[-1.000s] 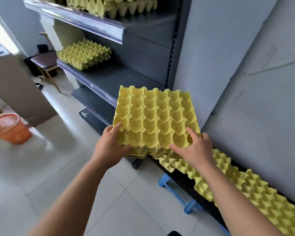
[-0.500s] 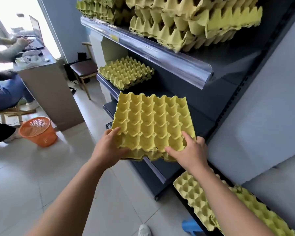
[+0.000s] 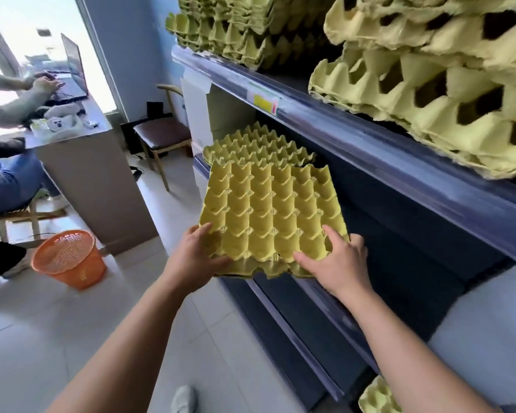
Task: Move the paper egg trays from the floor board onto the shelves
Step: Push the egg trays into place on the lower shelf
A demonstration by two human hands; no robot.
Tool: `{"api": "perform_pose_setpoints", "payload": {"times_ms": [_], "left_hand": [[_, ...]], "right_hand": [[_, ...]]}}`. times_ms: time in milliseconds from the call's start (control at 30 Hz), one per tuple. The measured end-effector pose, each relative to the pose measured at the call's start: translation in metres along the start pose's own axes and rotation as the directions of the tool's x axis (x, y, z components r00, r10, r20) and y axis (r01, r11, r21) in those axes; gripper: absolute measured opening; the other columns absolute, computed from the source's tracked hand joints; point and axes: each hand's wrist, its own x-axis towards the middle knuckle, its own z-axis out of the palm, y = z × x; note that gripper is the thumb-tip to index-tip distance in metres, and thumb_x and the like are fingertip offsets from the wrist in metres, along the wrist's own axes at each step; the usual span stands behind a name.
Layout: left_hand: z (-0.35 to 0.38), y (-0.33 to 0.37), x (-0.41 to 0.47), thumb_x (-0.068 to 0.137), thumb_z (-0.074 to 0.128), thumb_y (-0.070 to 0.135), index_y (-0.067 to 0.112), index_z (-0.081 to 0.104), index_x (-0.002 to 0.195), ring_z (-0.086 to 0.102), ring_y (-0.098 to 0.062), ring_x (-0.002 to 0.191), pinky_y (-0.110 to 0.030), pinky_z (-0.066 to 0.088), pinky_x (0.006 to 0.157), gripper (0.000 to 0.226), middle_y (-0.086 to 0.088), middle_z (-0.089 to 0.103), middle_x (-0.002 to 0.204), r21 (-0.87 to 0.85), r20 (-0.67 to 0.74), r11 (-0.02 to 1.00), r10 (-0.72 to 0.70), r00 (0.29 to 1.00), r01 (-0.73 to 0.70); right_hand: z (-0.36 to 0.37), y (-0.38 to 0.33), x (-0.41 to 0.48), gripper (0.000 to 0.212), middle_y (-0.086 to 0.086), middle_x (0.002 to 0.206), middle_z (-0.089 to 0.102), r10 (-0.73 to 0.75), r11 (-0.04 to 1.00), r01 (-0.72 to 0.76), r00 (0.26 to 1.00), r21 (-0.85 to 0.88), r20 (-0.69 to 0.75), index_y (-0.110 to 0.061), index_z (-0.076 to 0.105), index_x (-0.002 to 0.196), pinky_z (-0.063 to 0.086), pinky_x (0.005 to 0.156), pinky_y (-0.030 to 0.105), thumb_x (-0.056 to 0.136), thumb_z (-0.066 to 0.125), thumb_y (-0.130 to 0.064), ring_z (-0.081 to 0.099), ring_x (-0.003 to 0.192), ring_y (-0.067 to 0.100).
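Observation:
I hold a small stack of yellow paper egg trays [image 3: 273, 210] in both hands, over the front edge of the middle shelf [image 3: 405, 234] of the dark blue rack. My left hand [image 3: 195, 253] grips the stack's near left corner, thumb on top. At the near right corner my right hand [image 3: 337, 263] grips it, fingers spread over the cups. Just beyond the held stack, another pile of egg trays [image 3: 259, 147] lies on the same shelf. The upper shelf [image 3: 340, 114] carries tall piles of egg trays [image 3: 429, 84]. At the bottom right, a corner of the trays on the floor board [image 3: 376, 397] shows.
An orange mesh bin [image 3: 69, 257] stands on the tiled floor to the left. Behind it is a grey desk [image 3: 96, 186] with a laptop, where a person sits typing. A wooden chair [image 3: 164, 138] stands by the rack's far end. Lower shelf edges jut out beneath the held stack.
I have lifted the stack from the floor board up to the middle shelf and turned left. The pile on that shelf is now just beyond it; the floor board's trays have almost left view.

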Motion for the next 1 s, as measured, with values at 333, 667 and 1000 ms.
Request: {"api": "perform_pose_setpoints", "payload": {"times_ms": [333, 667, 1000], "left_hand": [[-0.076, -0.046, 0.169, 0.075, 0.077, 0.039, 0.021, 0.035, 0.145, 0.044, -0.019, 0.126, -0.032, 0.036, 0.102, 0.083, 0.002, 0.037, 0.144, 0.067, 0.136, 0.977, 0.194, 0.971, -0.205], [-0.068, -0.049, 0.294, 0.075, 0.078, 0.035, 0.018, 0.032, 0.147, 0.04, -0.022, 0.131, -0.034, 0.034, 0.109, 0.087, -0.003, 0.033, 0.149, 0.018, 0.227, 0.951, 0.297, 0.928, -0.309], [-0.049, -0.044, 0.388, 0.075, 0.078, 0.034, 0.021, 0.032, 0.147, 0.039, -0.026, 0.132, -0.039, 0.034, 0.107, 0.087, -0.004, 0.034, 0.149, 0.017, 0.27, 0.938, 0.328, 0.905, -0.345]], "right_hand": [[0.058, -0.11, 0.075, 0.094, 0.013, 0.129, 0.032, 0.203, 0.978, -0.195, 0.971, 0.079, -0.124, -0.033, 0.032, 0.144, 0.041, 0.098, 0.045, 0.064, 0.061, -0.074, 0.033, 0.117, 0.03], [0.076, -0.145, 0.148, 0.092, 0.016, 0.137, 0.025, 0.33, 0.944, -0.322, 0.928, 0.074, -0.173, -0.034, 0.031, 0.143, 0.037, 0.103, 0.046, 0.066, 0.062, -0.072, 0.027, 0.127, 0.035], [0.098, -0.156, 0.214, 0.093, 0.016, 0.135, 0.025, 0.439, 0.899, -0.433, 0.879, 0.074, -0.186, -0.034, 0.029, 0.143, 0.034, 0.106, 0.046, 0.065, 0.061, -0.073, 0.027, 0.127, 0.038]]}}
